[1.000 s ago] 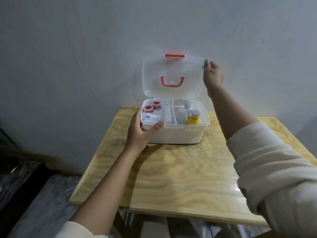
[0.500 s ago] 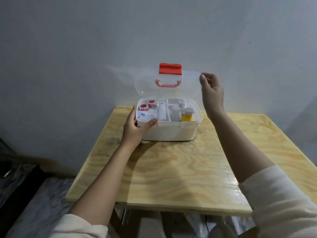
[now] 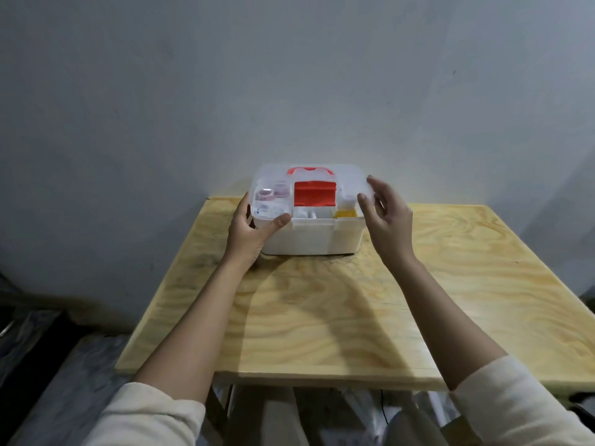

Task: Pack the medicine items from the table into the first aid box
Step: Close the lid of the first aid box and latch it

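The white first aid box stands at the far side of the wooden table. Its clear lid with a red latch and red handle is swung down almost flat over the box. Through the lid I see red tape rolls, a white packet and a yellow bottle inside. My left hand grips the box's left front corner, thumb on the rim. My right hand pinches the lid's right edge.
A grey wall rises right behind the box. The table's near edge is at the bottom, with its legs and a dark floor below. A dark surface lies to the left of the table.
My right hand has swung the lid from upright down over the box. My left hand has kept its hold on the box's left corner.
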`<action>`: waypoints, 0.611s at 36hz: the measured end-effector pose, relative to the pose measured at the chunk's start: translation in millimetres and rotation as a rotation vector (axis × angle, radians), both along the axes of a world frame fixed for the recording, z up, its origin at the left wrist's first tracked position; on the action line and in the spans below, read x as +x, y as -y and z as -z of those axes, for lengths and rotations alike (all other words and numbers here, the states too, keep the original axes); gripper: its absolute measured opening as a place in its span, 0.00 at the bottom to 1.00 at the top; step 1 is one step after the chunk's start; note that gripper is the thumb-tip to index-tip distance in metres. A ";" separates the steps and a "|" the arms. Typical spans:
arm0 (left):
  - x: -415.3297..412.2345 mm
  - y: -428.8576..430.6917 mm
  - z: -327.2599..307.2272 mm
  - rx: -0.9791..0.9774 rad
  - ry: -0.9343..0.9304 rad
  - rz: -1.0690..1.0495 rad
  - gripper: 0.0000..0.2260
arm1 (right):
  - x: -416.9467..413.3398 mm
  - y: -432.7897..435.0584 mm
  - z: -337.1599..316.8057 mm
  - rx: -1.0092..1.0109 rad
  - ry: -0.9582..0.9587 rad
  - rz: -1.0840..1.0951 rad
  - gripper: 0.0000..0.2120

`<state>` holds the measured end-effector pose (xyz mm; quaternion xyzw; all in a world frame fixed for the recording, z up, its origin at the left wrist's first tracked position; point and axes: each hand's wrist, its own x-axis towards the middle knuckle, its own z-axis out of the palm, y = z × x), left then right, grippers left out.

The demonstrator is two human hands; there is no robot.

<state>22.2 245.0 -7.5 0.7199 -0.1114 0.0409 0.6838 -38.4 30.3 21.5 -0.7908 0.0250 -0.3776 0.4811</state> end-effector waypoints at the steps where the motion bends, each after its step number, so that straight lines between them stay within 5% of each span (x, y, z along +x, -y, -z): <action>1: 0.5 1.7 0.0 0.003 0.010 0.001 0.34 | -0.1 0.8 3.4 0.000 0.001 0.001 0.15; 18: 4.3 4.4 -0.2 0.007 0.037 0.083 0.34 | 1.6 5.6 10.8 -0.043 0.011 0.038 0.11; 22: 5.8 8.4 -1.0 0.024 -0.001 0.032 0.44 | 8.2 -0.3 -4.6 -0.107 -0.020 0.070 0.12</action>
